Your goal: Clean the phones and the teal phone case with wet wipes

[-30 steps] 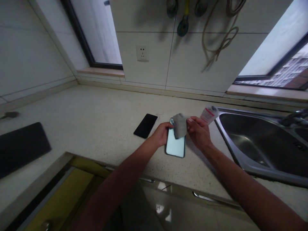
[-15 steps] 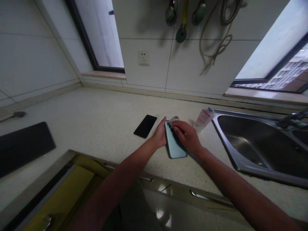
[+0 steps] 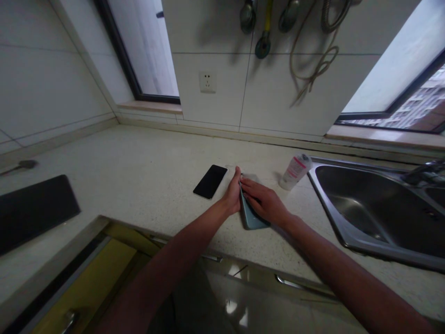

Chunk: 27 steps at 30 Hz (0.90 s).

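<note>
On the speckled stone worktop (image 3: 139,153), a pale teal smartphone (image 3: 251,219) stands tilted near the sink, clamped between the two hands, which are together. The left hand (image 3: 231,194) presses its edge with the fingertips pointing up; the right hand (image 3: 263,201) lies across its face. One grey cloth (image 3: 251,176) shows just past the right hand's fingers, mostly hidden. Around them — counted — are a second phone, a black one (image 3: 210,182), lying flat just left of the hands; one white tube with a pink label (image 3: 295,171), upright; one steel sink (image 3: 328,211); one black board (image 3: 31,213); and one wall socket (image 3: 207,82).
</note>
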Each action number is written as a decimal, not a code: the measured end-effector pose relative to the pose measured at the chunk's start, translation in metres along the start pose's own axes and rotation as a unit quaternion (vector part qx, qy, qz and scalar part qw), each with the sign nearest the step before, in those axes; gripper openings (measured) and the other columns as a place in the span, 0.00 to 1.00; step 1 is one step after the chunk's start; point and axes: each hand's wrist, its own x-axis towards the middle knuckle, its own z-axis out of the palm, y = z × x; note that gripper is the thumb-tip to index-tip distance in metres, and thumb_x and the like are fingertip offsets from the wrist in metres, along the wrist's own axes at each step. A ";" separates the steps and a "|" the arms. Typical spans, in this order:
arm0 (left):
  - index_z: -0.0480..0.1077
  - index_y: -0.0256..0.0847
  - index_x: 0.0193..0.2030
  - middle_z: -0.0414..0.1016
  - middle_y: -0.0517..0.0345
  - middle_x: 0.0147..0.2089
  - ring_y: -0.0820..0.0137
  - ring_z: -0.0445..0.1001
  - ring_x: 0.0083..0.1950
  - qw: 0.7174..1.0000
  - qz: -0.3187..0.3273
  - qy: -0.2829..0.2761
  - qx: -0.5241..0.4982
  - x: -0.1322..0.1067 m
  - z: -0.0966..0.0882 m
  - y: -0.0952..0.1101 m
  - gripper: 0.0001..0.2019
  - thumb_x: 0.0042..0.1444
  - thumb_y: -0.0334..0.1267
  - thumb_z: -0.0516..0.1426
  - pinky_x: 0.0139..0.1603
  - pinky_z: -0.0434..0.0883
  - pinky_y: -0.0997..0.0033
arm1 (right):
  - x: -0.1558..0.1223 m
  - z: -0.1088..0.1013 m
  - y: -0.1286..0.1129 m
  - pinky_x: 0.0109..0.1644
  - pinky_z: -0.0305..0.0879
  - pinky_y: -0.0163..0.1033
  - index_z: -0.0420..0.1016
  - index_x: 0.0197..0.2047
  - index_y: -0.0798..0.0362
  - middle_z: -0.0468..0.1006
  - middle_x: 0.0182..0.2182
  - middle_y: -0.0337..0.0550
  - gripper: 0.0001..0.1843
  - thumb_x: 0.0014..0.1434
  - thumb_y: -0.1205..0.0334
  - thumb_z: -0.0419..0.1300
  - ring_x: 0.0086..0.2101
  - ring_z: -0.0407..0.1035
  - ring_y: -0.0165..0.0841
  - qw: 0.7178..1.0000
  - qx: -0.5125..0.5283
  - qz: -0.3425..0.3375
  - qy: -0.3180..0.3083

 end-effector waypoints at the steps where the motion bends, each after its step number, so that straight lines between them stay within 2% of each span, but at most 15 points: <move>1: 0.69 0.38 0.26 0.76 0.48 0.28 0.61 0.79 0.37 1.000 0.003 0.005 -0.005 0.000 0.000 0.001 0.29 0.60 0.65 0.53 0.43 0.75 0.64 | 0.000 -0.001 0.000 0.67 0.66 0.52 0.74 0.63 0.49 0.71 0.62 0.47 0.23 0.66 0.66 0.53 0.62 0.67 0.41 1.000 0.006 -0.009 -0.007; 4: 0.73 0.37 0.32 0.77 0.47 0.29 0.60 0.79 0.37 0.999 0.008 0.020 -0.026 0.001 0.001 0.004 0.28 0.64 0.61 0.49 0.43 0.75 0.62 | -0.001 -0.005 -0.004 0.62 0.72 0.48 0.77 0.59 0.47 0.78 0.56 0.45 0.22 0.65 0.66 0.53 0.56 0.74 0.39 0.999 0.033 -0.030 -0.013; 7: 0.74 0.37 0.35 0.77 0.46 0.30 0.58 0.79 0.37 0.999 -0.001 0.014 -0.048 0.001 0.001 0.008 0.29 0.64 0.61 0.47 0.43 0.75 0.60 | -0.001 -0.010 -0.010 0.55 0.76 0.45 0.80 0.56 0.45 0.82 0.51 0.43 0.20 0.65 0.66 0.54 0.50 0.78 0.37 0.998 0.053 -0.039 -0.002; 9: 0.73 0.37 0.33 0.75 0.48 0.27 0.59 0.78 0.34 0.998 -0.009 0.002 -0.058 0.000 0.000 0.010 0.29 0.64 0.62 0.47 0.41 0.75 0.60 | 0.000 -0.012 -0.013 0.55 0.76 0.47 0.80 0.55 0.45 0.82 0.51 0.44 0.19 0.65 0.66 0.55 0.50 0.78 0.38 0.998 0.047 -0.042 0.026; 13: 0.67 0.40 0.25 0.66 0.57 0.20 0.68 0.72 0.25 0.997 0.004 -0.014 -0.077 0.000 -0.003 0.011 0.27 0.64 0.60 0.50 0.36 0.73 0.66 | 0.003 -0.015 -0.012 0.58 0.73 0.52 0.78 0.57 0.47 0.79 0.54 0.49 0.19 0.66 0.64 0.56 0.54 0.75 0.41 0.996 0.003 -0.018 0.083; 15: 0.66 0.39 0.25 0.67 0.57 0.21 0.68 0.72 0.25 0.997 0.021 -0.013 -0.076 0.001 -0.003 0.012 0.26 0.63 0.60 0.52 0.35 0.73 0.67 | 0.003 -0.013 -0.008 0.61 0.69 0.55 0.77 0.58 0.47 0.77 0.57 0.51 0.19 0.66 0.61 0.59 0.56 0.72 0.44 0.998 -0.027 -0.002 0.063; 17: 0.67 0.39 0.26 0.69 0.55 0.23 0.66 0.75 0.29 0.997 0.036 -0.003 -0.068 0.002 -0.003 0.012 0.26 0.61 0.61 0.54 0.37 0.74 0.66 | 0.002 -0.010 -0.002 0.67 0.62 0.61 0.76 0.60 0.48 0.76 0.59 0.52 0.20 0.66 0.57 0.59 0.59 0.70 0.46 0.998 -0.053 -0.003 0.019; 20: 0.67 0.40 0.25 0.72 0.51 0.25 0.62 0.78 0.35 0.997 0.049 0.014 -0.063 0.003 -0.002 0.012 0.28 0.62 0.63 0.51 0.42 0.75 0.63 | -0.001 -0.005 0.004 0.71 0.51 0.66 0.73 0.63 0.48 0.73 0.61 0.52 0.22 0.68 0.55 0.57 0.62 0.67 0.47 0.996 -0.075 -0.017 -0.035; 23: 0.70 0.39 0.29 0.75 0.47 0.27 0.59 0.79 0.37 0.997 0.050 0.017 -0.062 0.002 -0.001 0.014 0.29 0.64 0.63 0.46 0.43 0.76 0.60 | -0.001 -0.005 0.003 0.71 0.48 0.68 0.74 0.63 0.47 0.72 0.62 0.52 0.21 0.69 0.57 0.56 0.64 0.64 0.47 0.994 -0.078 -0.041 -0.060; 27: 0.74 0.36 0.35 0.76 0.46 0.28 0.59 0.79 0.36 0.997 0.057 0.024 -0.052 0.001 -0.003 0.019 0.33 0.65 0.64 0.43 0.38 0.76 0.61 | 0.002 -0.008 -0.001 0.72 0.44 0.68 0.78 0.58 0.45 0.76 0.59 0.47 0.17 0.68 0.59 0.57 0.65 0.62 0.46 0.991 -0.057 -0.094 -0.076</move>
